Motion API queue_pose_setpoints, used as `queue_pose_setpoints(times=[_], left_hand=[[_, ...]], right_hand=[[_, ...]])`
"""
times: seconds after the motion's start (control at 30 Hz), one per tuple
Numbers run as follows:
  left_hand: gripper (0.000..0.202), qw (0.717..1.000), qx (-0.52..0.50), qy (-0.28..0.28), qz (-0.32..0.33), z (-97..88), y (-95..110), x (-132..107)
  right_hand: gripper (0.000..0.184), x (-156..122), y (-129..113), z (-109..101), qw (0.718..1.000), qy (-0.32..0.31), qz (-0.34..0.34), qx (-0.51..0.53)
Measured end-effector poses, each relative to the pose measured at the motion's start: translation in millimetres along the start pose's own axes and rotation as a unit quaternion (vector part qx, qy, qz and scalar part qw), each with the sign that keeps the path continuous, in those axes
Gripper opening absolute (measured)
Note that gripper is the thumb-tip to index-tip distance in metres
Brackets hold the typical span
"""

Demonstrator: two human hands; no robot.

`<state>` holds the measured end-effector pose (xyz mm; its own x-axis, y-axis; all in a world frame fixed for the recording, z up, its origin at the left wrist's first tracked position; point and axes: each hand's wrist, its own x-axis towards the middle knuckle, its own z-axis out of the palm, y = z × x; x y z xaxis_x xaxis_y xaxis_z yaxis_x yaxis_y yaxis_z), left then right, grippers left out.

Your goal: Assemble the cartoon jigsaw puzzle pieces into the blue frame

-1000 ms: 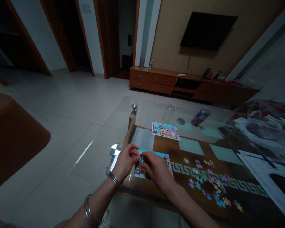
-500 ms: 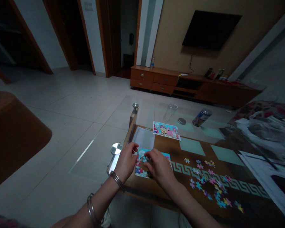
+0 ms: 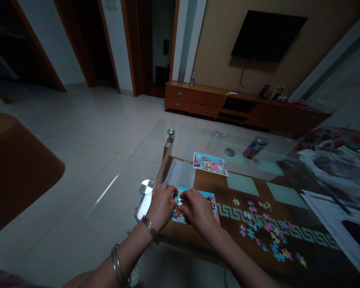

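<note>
loosely, knobbed puzzle pieces [image 3: 268,227] dot smooth glass [image 3: 261,195].

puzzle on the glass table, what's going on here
A person is working on a partly assembled puzzle, with the left hand at its left side and the right hand over its middle. Whether the fingers grip a piece is hard to tell. Loose pieces lie scattered to the right on the glass table, and a printed picture lies beyond the puzzle.

Left arm [image 3: 134,245]: thin silver bangles [image 3: 150,230] stacked at wrist, shiny rounded silver bands [image 3: 116,264] higher up.
</note>
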<state>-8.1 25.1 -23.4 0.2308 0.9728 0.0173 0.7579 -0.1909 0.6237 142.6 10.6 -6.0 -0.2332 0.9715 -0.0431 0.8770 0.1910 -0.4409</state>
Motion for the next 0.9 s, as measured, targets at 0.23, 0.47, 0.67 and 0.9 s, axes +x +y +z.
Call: queue_pose_setpoints(times=[0.23,0.47,0.67,0.9], left_hand=[[0.028,1.0,0.006,-0.003,0.002,0.8,-0.6,0.4],[0.028,1.0,0.007,-0.009,0.002,1.4,-1.5,0.9],[0.027,1.0,0.003,0.002,0.003,3.9,-3.9,1.7],[0.029,1.0,0.013,0.005,-0.004,3.2,-1.2,0.1]], right_hand=[[0.015,1.5,0.3,2.3,1.0,0.001,0.002,-0.011],[0.016,0.7,1.1,2.1,1.0,0.002,-0.001,-0.012],[0.015,1.3,2.2,-1.9,1.0,0.009,0.013,0.022],[0.026,-6.3,-0.3,-0.5,0.999,0.01,-0.038,-0.025]])
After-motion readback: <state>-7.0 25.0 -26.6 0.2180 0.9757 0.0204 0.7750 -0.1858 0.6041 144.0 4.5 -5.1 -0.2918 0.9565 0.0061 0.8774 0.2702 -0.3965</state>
